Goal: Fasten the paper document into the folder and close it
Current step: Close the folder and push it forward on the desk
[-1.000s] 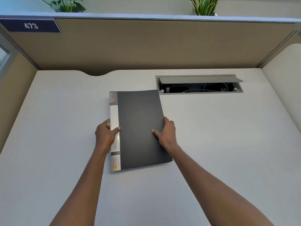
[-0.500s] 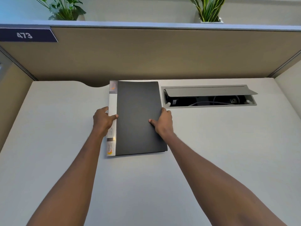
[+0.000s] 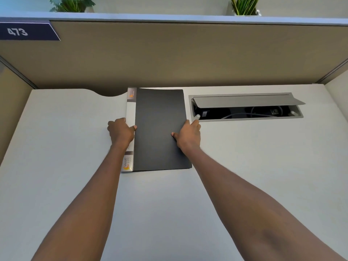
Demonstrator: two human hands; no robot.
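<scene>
A dark grey folder (image 3: 160, 127) with a white labelled spine lies closed and flat on the white desk (image 3: 244, 166), its far edge against the partition. My left hand (image 3: 121, 131) grips the spine edge, thumb on top. My right hand (image 3: 188, 135) holds the folder's right edge, thumb resting on the cover. No paper document is visible; the cover hides whatever is inside.
An open cable tray (image 3: 246, 107) with a raised grey lid and cables sits in the desk just right of the folder. A beige partition (image 3: 178, 53) with a "473" sign (image 3: 24, 32) rises behind. Plants (image 3: 244, 5) stand on its top ledge.
Both hands have slid the closed folder away from me, up to the partition and level with the cable tray. It has also straightened. The grip of both hands is unchanged.
</scene>
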